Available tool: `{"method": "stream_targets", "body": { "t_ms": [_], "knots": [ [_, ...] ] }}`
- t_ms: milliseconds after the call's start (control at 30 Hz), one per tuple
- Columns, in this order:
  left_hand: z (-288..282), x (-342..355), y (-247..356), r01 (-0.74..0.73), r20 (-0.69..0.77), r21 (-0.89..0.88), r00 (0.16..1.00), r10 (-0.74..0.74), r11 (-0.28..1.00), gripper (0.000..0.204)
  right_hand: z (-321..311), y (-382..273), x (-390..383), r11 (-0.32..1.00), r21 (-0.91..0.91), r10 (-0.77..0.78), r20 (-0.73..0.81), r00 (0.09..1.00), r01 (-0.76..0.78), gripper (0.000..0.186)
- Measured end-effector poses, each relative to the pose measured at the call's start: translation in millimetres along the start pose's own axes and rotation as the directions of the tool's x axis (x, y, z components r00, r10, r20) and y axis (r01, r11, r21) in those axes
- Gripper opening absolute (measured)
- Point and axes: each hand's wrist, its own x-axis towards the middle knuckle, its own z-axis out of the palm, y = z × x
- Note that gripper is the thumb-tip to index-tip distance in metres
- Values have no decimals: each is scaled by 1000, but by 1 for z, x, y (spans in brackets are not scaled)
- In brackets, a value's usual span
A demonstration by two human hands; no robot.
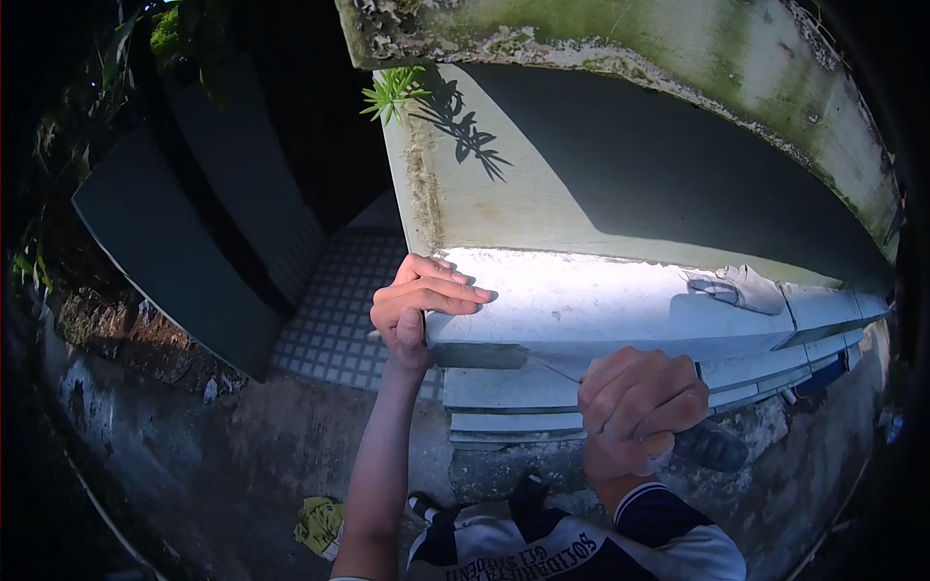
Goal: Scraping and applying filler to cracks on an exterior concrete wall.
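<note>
White paint brightens the ledge [581,302], where the left hand [422,300] lies over the left front corner, fingers loosely extended on top, gripping nothing. Just off the front edge, the right hand [641,392] curls tightly around a tool with a thin shaft [555,369]. Whether the dark rounded object [715,447] beside it is a container cannot be told. Pale crumpled cloth [746,290] lies toward the ledge's right rear.

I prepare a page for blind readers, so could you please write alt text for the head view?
A person's left hand rests on the left end of a sunlit white ledge, while the right hand grips a thin-shafted tool in front of it. Behind stands a partly shaded wall with a green plant near its left edge.
</note>
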Motion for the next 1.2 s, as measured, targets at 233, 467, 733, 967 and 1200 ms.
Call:
{"method": "stream_targets", "body": {
  "t_ms": [233,467,733,967,1200],
  "knots": [
    [0,-3,5,110,18,13,994,-110,994,75,-7,-2,-3,999,-30,-25,-63,998,23,37],
    [-1,-2,1,9,-3,-5,1000,-9,1000,66,-5,-4,-2,998,-65,-5,-33,999,3,38],
    [1,-3,-2,4,-7,-6,1000,-4,1000,66,-1,-3,-3,999,-5,36,-100,994,-36,38],
    [2,1,-1,10,-13,-12,1000,-10,1000,66,-4,-17,5,988,118,-99,-28,995,101,39],
    [-4,-2,-1,21,-6,-8,1000,-21,1000,64,21,-2,-7,993,122,17,-135,991,-1,36]
  ]
}}
